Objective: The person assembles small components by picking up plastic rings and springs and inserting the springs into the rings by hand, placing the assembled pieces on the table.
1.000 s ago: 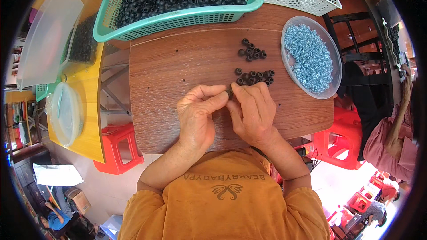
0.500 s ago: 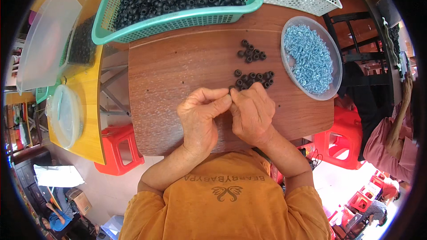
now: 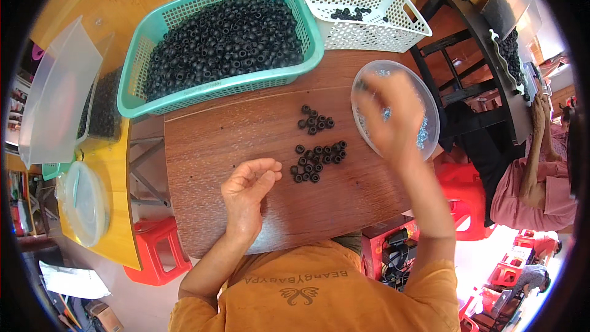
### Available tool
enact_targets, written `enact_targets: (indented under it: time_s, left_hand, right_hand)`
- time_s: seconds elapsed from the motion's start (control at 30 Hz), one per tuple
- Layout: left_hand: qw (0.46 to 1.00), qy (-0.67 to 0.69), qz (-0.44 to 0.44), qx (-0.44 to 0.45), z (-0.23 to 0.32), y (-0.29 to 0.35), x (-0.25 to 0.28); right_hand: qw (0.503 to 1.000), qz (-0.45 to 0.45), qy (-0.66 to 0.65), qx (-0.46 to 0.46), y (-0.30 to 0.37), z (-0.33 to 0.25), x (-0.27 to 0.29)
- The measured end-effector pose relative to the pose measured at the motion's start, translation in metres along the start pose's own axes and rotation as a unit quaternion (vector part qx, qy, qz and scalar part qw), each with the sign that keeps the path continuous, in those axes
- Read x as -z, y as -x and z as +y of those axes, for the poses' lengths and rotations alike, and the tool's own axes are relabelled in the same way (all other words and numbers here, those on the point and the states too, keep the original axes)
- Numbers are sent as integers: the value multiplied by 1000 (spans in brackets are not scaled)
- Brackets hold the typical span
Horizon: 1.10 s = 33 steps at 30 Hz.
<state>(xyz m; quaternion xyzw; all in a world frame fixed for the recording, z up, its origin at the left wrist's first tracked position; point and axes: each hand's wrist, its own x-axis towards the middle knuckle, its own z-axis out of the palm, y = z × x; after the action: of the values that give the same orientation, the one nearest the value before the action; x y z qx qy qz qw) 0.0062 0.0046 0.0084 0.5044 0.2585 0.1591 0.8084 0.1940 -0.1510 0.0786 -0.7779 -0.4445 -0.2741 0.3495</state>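
My right hand is over the round clear tub of small shiny blue pieces, hiding most of them; motion smears its fingers. My left hand is above the table's middle, thumb and fingertips drawn together; whatever they may hold is too small to make out. Just right of it lies a cluster of small black ring-shaped pieces with round holes. A smaller group of the same black pieces sits farther back.
A green basket heaped with black pieces stands at the back, beside a white perforated basket holding a few. A yellow table with a round lidded container is at the left. Red stools flank the brown table. Another person's arm shows at right.
My hands were together at the near edge of the black cluster, pinching something small. They have parted: the right went over the tub, the left stayed near the cluster. The view has shifted too.
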Motion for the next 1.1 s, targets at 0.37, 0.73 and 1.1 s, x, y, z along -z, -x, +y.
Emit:
enact_targets:
  time_s: [0.37, 0.73, 1.1]
  left_hand:
    - [937, -313, -65, -142, 12, -52, -13]
    - [719, -574, -128, -371, -13, -98, -43]
    - [981, -152, -118, -36, 16, -69, -18]
  right_hand:
    - [959, -96, 214, -161, -110, 166, -50]
    - [989, -41, 21, -139, -51, 78, -27]
    - [979, -79, -146, -118, 17, -11, -7]
